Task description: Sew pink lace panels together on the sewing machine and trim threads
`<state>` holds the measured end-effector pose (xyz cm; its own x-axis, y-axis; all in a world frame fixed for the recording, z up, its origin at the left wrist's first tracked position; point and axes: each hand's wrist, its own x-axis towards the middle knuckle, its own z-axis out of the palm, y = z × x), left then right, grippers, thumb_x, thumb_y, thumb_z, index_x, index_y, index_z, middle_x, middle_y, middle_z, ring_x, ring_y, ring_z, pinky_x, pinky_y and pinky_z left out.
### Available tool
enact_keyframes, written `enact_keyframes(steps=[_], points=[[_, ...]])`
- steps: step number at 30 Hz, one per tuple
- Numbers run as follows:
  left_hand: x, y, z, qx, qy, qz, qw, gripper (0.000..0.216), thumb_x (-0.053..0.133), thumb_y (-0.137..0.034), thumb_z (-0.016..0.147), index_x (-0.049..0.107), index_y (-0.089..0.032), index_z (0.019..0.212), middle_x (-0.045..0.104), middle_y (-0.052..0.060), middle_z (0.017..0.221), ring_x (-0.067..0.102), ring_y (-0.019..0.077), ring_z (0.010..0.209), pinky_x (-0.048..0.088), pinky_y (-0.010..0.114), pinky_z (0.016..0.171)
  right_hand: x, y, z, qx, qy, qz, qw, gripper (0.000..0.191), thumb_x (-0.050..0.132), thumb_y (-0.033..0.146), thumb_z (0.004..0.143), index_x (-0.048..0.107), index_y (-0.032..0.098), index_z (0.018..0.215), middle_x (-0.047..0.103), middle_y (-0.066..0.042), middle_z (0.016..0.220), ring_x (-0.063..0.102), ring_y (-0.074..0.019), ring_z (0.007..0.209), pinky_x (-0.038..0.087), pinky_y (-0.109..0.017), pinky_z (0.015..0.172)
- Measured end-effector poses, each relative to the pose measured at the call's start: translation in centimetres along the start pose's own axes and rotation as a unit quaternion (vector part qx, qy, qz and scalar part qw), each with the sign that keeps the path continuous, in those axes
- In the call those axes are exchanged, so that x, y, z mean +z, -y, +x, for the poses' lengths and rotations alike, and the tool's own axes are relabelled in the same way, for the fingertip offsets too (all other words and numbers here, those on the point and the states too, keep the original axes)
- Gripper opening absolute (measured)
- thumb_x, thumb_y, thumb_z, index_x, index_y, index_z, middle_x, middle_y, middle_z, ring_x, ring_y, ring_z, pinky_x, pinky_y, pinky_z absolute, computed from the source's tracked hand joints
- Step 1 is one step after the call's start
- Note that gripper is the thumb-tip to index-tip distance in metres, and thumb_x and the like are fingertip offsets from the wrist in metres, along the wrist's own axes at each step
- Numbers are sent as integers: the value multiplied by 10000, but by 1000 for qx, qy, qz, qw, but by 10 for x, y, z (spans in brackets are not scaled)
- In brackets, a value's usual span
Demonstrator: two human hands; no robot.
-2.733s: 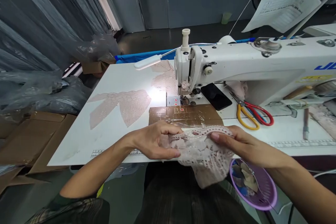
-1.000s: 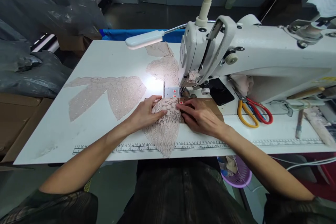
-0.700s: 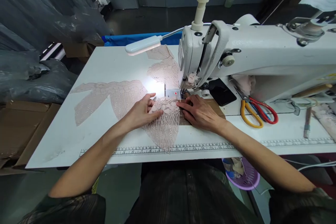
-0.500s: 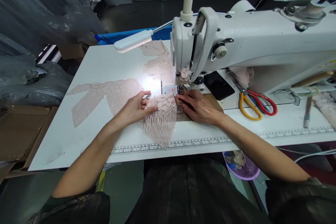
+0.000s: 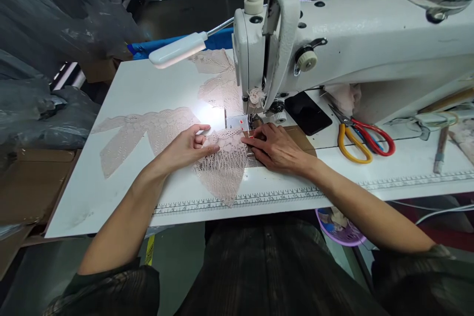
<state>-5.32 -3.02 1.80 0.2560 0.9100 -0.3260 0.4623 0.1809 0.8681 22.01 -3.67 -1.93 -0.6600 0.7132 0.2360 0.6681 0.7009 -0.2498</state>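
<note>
A pale pink lace piece [image 5: 225, 168] lies flat on the white table [image 5: 111, 192], its top edge just in front of the needle of the white sewing machine [image 5: 333, 44]. My left hand [image 5: 187, 145] rests on the lace's left side, fingers stretched flat and pressing it down. My right hand [image 5: 276, 147] lies on the lace's right edge beside the presser foot, fingers extended and flat on the brown taped plate [image 5: 299, 136].
A larger lace piece [image 5: 144, 131] lies to the left, another [image 5: 218, 84] behind the needle. A lamp [image 5: 177, 49] shines on the needle area. Phone [image 5: 307, 112], yellow and red scissors [image 5: 361, 136] and tools sit right. A purple basket [image 5: 338, 229] hangs below the edge.
Earlier both hands held the lace bunched at the table's front edge. They have since laid it flat and slid it up to the needle; the view has moved closer.
</note>
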Motion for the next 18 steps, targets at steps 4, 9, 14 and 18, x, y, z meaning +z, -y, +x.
enact_keyframes(steps=[4, 9, 14, 18], points=[[1, -3, -1, 4, 25, 1, 1000, 777, 806, -385, 702, 453, -134, 1347, 395, -77, 634, 457, 99, 550, 344, 234, 505, 3, -4, -1, -5, -22, 19, 1000, 391, 429, 276, 982, 556, 239, 1350, 559, -126, 1176, 490, -278, 1065, 426, -477, 923], [7, -9, -3, -11, 14, -33, 999, 792, 797, -344, 695, 428, -117, 1358, 541, -37, 682, 562, 134, 638, 430, 256, 569, 1, -4, -4, -1, -39, 73, 997, 430, 428, 249, 971, 530, 231, 1388, 580, -128, 1168, 507, -278, 1087, 450, -489, 923], [8, -6, -2, -21, 5, -37, 999, 824, 803, -351, 697, 413, -130, 1388, 507, -52, 682, 527, 116, 616, 399, 242, 554, -4, 0, -6, -17, -18, 82, 996, 341, 479, 217, 933, 691, 265, 1196, 597, -108, 1180, 522, -283, 1105, 429, -498, 941], [6, -3, -2, -21, -13, -15, 1000, 821, 806, -373, 707, 431, -137, 1398, 366, -88, 630, 424, 92, 551, 334, 229, 515, -4, -2, -8, -23, -26, 89, 995, 317, 501, 216, 916, 718, 249, 1144, 599, -110, 1173, 526, -274, 1114, 433, -476, 937]])
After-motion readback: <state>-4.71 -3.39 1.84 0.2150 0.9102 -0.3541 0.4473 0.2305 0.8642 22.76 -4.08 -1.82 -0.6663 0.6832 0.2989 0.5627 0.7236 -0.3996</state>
